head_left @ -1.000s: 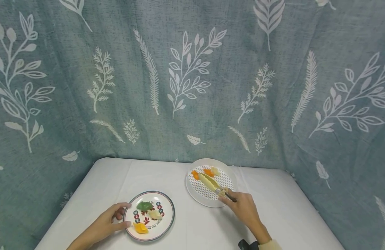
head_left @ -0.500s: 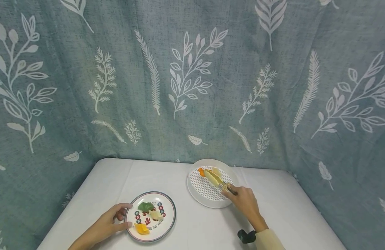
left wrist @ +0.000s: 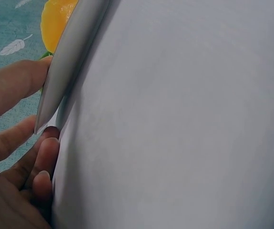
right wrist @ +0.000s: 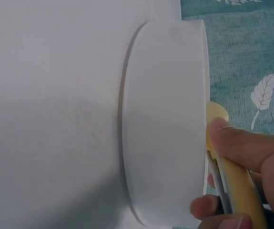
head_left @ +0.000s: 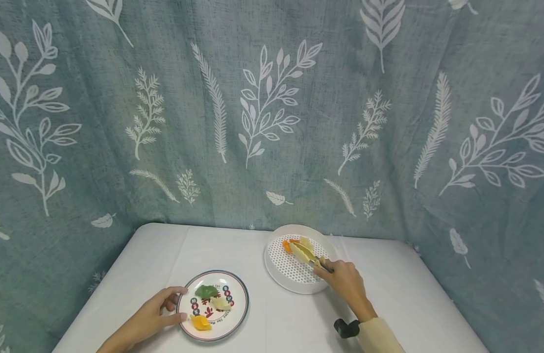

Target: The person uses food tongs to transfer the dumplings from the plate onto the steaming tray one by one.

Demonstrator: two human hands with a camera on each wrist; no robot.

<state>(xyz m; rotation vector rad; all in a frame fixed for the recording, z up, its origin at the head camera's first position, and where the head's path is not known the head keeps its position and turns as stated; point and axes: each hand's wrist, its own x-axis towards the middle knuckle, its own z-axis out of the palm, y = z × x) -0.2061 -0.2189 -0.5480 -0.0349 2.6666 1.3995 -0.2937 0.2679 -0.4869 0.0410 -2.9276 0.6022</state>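
Observation:
In the head view my right hand (head_left: 344, 284) grips yellow-tipped tongs (head_left: 303, 253) over a white perforated steamer basket (head_left: 276, 274). The tips lie beside an orange dumpling-like piece (head_left: 287, 246); whether they pinch it cannot be made out. A pale yellow piece (head_left: 306, 241) lies just behind. The right wrist view has the thumb along the yellow tongs (right wrist: 244, 191), with the basket's side wall (right wrist: 167, 119) in front. My left hand (head_left: 155, 314) holds the rim of a patterned plate (head_left: 236, 314), thumb above and fingertips beneath. On it rest green (head_left: 206, 291), cream (head_left: 220, 304) and yellow (head_left: 201, 322) pieces.
Both dishes stand on a white-covered table (head_left: 272, 323), the plate front left and the basket back right. A blue-green curtain (head_left: 210, 186) with white leaf prints hangs behind and at both sides. A black band (head_left: 347, 328) sits near the right wrist.
The tongs have shifted slightly right over the basket, and the left orange piece has moved right, closer to the other pieces. My left hand keeps its place at the plate.

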